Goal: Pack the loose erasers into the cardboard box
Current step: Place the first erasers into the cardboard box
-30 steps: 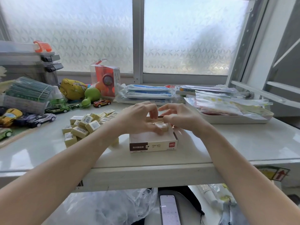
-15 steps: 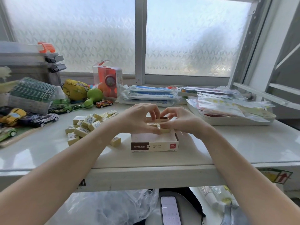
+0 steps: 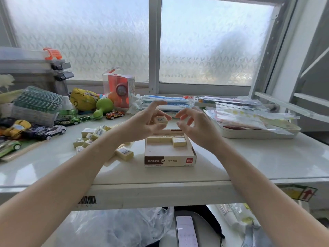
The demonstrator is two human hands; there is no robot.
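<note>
Between your left hand's [image 3: 147,122] fingers, one eraser [image 3: 161,120] pinched above the box [image 3: 170,158]; right hand [image 3: 194,125] loosely curled, holding nothing. Below them, erasers fill only the far row. Loose pinch risks dropping it askew, jamming the row.

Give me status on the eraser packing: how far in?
Early. Done: a few erasers line the far end of the cardboard box. In hand: the left hand holds one eraser above the box; the right hand is empty. Left: the loose pile and a stray eraser on the table.
</note>
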